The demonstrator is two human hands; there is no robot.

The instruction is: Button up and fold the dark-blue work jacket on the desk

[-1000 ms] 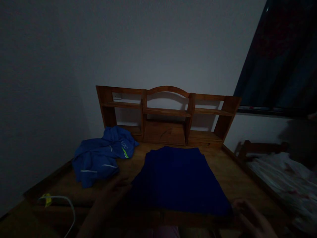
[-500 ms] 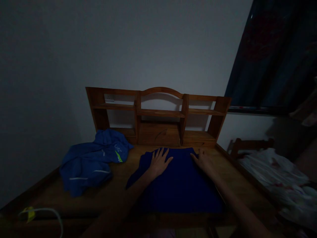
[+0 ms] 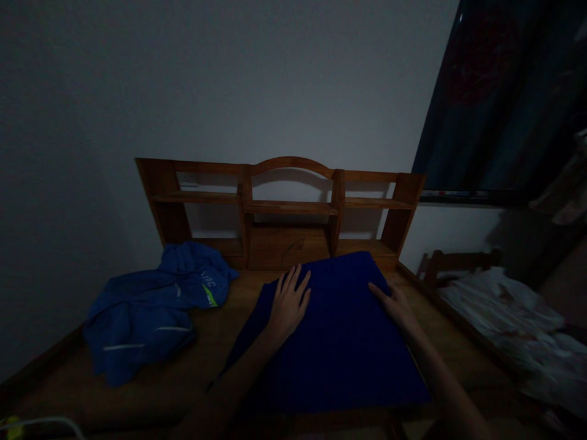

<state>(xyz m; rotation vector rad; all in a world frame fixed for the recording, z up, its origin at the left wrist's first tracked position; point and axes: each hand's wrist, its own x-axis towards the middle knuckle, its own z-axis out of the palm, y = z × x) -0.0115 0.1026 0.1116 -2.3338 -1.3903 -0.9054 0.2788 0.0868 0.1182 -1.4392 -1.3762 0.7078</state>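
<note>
A dark blue cloth (image 3: 343,342), seemingly a folded garment, lies spread on the wooden desk (image 3: 224,330) in front of me. On its left part rests my left hand (image 3: 290,304), palm down, fingers stretched out. At the cloth's right edge is my right hand (image 3: 395,304), its thumb on top and the other fingers out of sight beneath the edge. The far right corner of the cloth stands lifted off the desk. To the left lies a crumpled lighter blue garment (image 3: 151,305) with white stripes, lettering and a yellow-green mark; neither hand touches it.
A wooden shelf unit (image 3: 288,208) stands along the desk's back edge against the wall. Right of the desk is a chair back (image 3: 463,261) with white plastic bags (image 3: 509,305) before it. A white cable (image 3: 50,420) crosses the lower left corner. A dark curtain hangs upper right.
The cloth's far right edge has risen, with my right hand now at its side rather than lying on top. My left hand stays flat on the cloth. The view has shifted slightly.
</note>
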